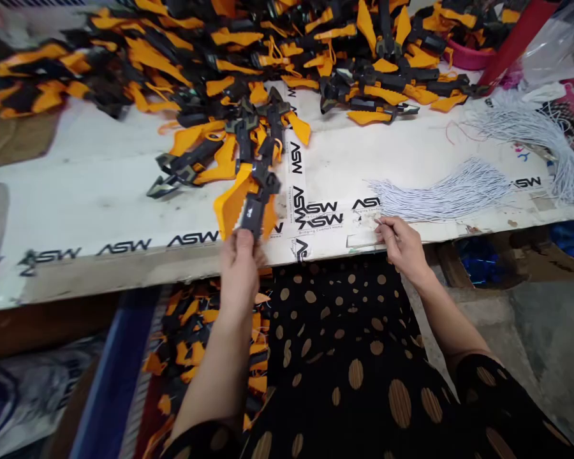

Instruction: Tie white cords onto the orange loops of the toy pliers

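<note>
Head view: we hold a black-and-orange toy piece (pixel 251 207) at the bench's near edge and pinch white strings (pixel 440 194) beside it.

Our left hand (pixel 239 268) closes its fingers around the black lower end of the toy piece, just over the near edge of the white bench (pixel 100 191); the piece's long axis runs away from us, tilted slightly right, its far end pointing toward the heap of like pieces (pixel 249 57) along the far edge. Our right hand (pixel 402 245) rests at the near edge with thumb and forefinger pinched on the near tip of the white strings, which fan out toward the right edge. Between the two hands the bench lies bare but for printed tape (pixel 316 213). Left of the toy piece, bare board runs along the near edge. More pieces (pixel 205 344) lie below the bench by our lap.
</note>
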Motion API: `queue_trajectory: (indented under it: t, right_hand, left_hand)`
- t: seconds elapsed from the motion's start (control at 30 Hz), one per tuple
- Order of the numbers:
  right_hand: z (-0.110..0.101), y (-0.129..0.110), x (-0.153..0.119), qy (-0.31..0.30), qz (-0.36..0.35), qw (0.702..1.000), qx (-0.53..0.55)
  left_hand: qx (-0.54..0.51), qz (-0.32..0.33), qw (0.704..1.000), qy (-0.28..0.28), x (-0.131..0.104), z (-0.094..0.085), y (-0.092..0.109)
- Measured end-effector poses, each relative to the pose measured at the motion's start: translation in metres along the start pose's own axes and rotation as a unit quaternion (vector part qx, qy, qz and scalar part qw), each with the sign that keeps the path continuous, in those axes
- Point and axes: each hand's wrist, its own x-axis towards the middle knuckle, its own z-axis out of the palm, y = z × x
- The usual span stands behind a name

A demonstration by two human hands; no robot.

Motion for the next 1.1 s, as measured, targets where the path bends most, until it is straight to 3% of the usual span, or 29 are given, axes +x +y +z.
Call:
queue_trajectory:
  t: [0.07,0.13,0.2,0.27,0.47,0.57,0.67,0.87,1.1]
  right_hand:
    - [0.007,-0.009,-0.003,-0.01,-0.003,1.0,0.027]
    - [0.012,-0.017,-0.006,-0.018,-0.017,0.999,0.024]
    - [0.014,-0.022,-0.008,-0.03,-0.038,0.999,0.015]
    - [0.015,-0.024,-0.01,-0.049,-0.06,0.997,0.007]
    - [0.022,-0.023,-0.017,-0.124,-0.086,0.988,0.036]
    - [0.032,-0.023,-0.024,-0.154,-0.092,0.984,0.008]
    - [0.042,-0.022,-0.032,-0.145,-0.109,0.98,-0.078]
    - [0.052,-0.024,-0.039,-0.144,-0.162,0.951,-0.222]
    - [0.054,-0.022,-0.044,-0.137,-0.171,0.949,-0.228]
  left_hand:
    - [-0.18,-0.092,0.977,-0.069,-0.012,0.031,0.014]
    - [-0.292,-0.17,0.929,-0.15,-0.021,0.059,0.028]
    - [-0.327,-0.217,0.9,-0.189,-0.03,0.08,0.036]
    - [-0.319,-0.238,0.895,-0.203,-0.039,0.09,0.038]
    - [-0.16,-0.247,0.932,-0.211,-0.064,0.08,0.019]
    - [-0.081,-0.197,0.96,-0.18,-0.074,0.077,0.016]
    - [-0.048,-0.139,0.977,-0.153,-0.082,0.077,0.017]
    - [-0.027,-0.107,0.983,-0.149,-0.09,0.075,0.012]
    - [-0.019,-0.104,0.985,-0.137,-0.087,0.075,0.006]
